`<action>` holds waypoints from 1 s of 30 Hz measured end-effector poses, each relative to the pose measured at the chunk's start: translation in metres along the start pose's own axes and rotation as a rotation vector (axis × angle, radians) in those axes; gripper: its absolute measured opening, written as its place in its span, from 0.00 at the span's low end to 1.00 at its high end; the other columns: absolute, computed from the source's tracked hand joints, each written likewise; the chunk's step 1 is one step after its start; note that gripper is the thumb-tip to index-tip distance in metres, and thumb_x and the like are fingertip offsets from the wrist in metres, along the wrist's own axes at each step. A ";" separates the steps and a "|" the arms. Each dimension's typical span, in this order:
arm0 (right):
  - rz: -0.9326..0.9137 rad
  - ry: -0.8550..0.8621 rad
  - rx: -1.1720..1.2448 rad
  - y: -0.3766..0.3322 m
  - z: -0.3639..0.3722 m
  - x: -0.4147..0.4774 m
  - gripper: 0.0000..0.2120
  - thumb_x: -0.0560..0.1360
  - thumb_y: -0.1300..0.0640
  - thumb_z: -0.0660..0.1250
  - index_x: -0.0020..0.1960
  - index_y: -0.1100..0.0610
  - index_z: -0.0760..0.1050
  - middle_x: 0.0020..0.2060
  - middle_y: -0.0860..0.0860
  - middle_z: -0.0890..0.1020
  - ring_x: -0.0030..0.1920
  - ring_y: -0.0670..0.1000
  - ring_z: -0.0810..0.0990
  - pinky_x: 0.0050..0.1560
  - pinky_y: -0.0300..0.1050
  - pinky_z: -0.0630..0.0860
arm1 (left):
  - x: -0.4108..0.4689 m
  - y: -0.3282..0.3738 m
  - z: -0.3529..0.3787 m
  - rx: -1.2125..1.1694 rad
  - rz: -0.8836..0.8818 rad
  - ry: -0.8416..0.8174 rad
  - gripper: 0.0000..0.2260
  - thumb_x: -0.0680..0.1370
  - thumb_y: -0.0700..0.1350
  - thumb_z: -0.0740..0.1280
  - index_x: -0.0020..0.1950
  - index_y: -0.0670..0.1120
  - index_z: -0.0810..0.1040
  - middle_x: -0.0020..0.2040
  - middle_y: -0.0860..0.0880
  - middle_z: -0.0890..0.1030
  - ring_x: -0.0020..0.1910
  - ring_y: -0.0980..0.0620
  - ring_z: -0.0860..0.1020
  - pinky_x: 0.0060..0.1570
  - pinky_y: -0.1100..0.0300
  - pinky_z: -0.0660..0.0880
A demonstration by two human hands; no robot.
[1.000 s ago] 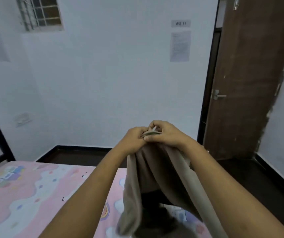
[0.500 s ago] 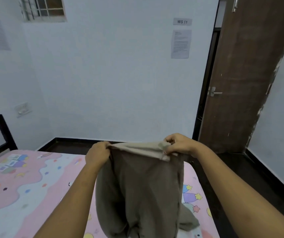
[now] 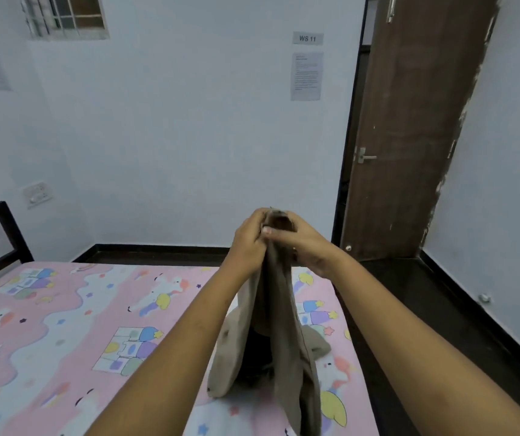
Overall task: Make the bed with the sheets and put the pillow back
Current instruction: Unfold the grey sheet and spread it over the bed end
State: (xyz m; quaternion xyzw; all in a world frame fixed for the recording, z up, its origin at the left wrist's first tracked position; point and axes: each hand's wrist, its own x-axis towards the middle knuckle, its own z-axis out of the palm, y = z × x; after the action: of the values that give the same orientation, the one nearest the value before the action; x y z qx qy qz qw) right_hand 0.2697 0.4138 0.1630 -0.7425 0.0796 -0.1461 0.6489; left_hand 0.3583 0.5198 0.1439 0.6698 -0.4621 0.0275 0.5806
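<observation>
Tan sheet [image 3: 279, 294] hangs bunched from your two hands over the near right part of the bed [image 3: 63, 325], its lower end heaped on the mattress close to the right edge. Left hand [image 3: 247, 247] and right hand [image 3: 299, 243] both pinch its top, touching each other, so you hold one clump, not two corners. Likely trouble: spread it from here and it comes out twisted, or a fold slips your pinch and the heap slides off onto the floor [image 3: 425, 309].

Bed [image 3: 63, 357] with a pink cartoon sheet [image 3: 164, 278]
Sheet's spread flat over it, and the bottom end of a tan cloth [image 3: 313, 344] is bunched up near the right edge. Dark frame [image 3: 16, 234] at far left.
</observation>
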 end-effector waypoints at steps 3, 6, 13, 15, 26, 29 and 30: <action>0.018 0.009 -0.007 0.015 0.002 -0.025 0.25 0.68 0.56 0.76 0.63 0.53 0.72 0.55 0.50 0.82 0.56 0.50 0.81 0.56 0.47 0.77 | 0.006 0.038 0.000 0.029 -0.017 0.054 0.11 0.77 0.31 0.54 0.48 0.44 0.73 0.42 0.51 0.76 0.42 0.55 0.74 0.43 0.66 0.69; 0.077 0.012 -0.049 0.030 0.014 -0.047 0.17 0.69 0.62 0.75 0.56 0.55 0.77 0.49 0.51 0.84 0.49 0.49 0.83 0.48 0.42 0.80 | 0.008 0.073 -0.007 0.085 0.012 0.129 0.11 0.77 0.31 0.53 0.49 0.43 0.71 0.41 0.52 0.74 0.40 0.56 0.72 0.38 0.73 0.67; 0.146 0.564 -0.536 0.059 0.021 -0.074 0.16 0.75 0.64 0.58 0.58 0.54 0.77 0.51 0.56 0.81 0.53 0.59 0.78 0.44 0.41 0.70 | 0.026 0.095 -0.074 -0.059 -0.147 0.460 0.12 0.79 0.38 0.54 0.56 0.47 0.74 0.54 0.46 0.79 0.55 0.48 0.77 0.59 0.54 0.73; 0.097 0.701 -0.467 0.043 0.012 -0.064 0.13 0.76 0.65 0.56 0.55 0.57 0.76 0.51 0.59 0.80 0.52 0.61 0.77 0.46 0.45 0.68 | 0.025 0.082 -0.096 -0.113 -0.243 0.542 0.14 0.78 0.38 0.53 0.60 0.45 0.74 0.57 0.45 0.79 0.56 0.47 0.77 0.61 0.52 0.74; -0.299 0.422 -0.791 -0.050 0.015 -0.024 0.07 0.75 0.60 0.57 0.40 0.52 0.70 0.38 0.50 0.77 0.43 0.55 0.76 0.42 0.46 0.72 | -0.008 0.057 -0.113 0.157 -0.135 0.600 0.13 0.74 0.43 0.60 0.58 0.47 0.71 0.42 0.51 0.75 0.47 0.42 0.78 0.43 0.60 0.70; -0.327 0.324 -0.773 -0.059 0.032 -0.015 0.07 0.74 0.60 0.58 0.39 0.56 0.72 0.36 0.50 0.77 0.42 0.54 0.76 0.43 0.49 0.73 | -0.027 0.059 -0.072 0.594 0.063 0.004 0.36 0.64 0.68 0.66 0.68 0.56 0.63 0.52 0.57 0.77 0.50 0.53 0.77 0.49 0.58 0.72; -0.320 0.303 -0.750 -0.061 0.036 -0.013 0.08 0.74 0.59 0.58 0.40 0.57 0.73 0.36 0.51 0.78 0.42 0.54 0.76 0.44 0.49 0.73 | -0.030 0.056 -0.062 0.790 0.062 -0.103 0.39 0.64 0.68 0.67 0.70 0.56 0.60 0.54 0.56 0.78 0.51 0.52 0.77 0.49 0.56 0.73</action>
State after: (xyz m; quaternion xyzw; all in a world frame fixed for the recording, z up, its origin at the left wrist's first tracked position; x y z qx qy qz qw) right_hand 0.2643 0.4601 0.2173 -0.9000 0.1055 -0.3133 0.2842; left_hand 0.3362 0.5930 0.1891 0.8278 -0.4644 0.1868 0.2534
